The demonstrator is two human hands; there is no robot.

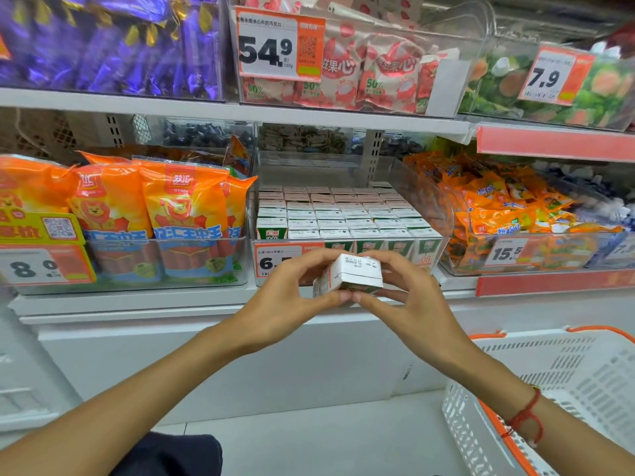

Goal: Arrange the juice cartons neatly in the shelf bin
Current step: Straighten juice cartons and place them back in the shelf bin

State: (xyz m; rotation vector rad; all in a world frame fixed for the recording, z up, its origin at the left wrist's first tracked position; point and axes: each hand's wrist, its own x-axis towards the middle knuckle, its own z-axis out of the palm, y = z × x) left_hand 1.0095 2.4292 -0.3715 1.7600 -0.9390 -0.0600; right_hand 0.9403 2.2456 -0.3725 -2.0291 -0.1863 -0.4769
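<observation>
Both hands, left hand [285, 297] and right hand [409, 297], pinch one small white juice carton [350, 274] before the clear plastic shelf bin [443, 242] of cartons; square it first, then slot it upright into a row.

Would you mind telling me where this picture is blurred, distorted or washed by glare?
Head view: wide-angle lens bows the shelf edge; top-left purple sweets are smeared; glare streaks the clear bin upper right; the held juice carton and both hands stay fairly sharp.
</observation>
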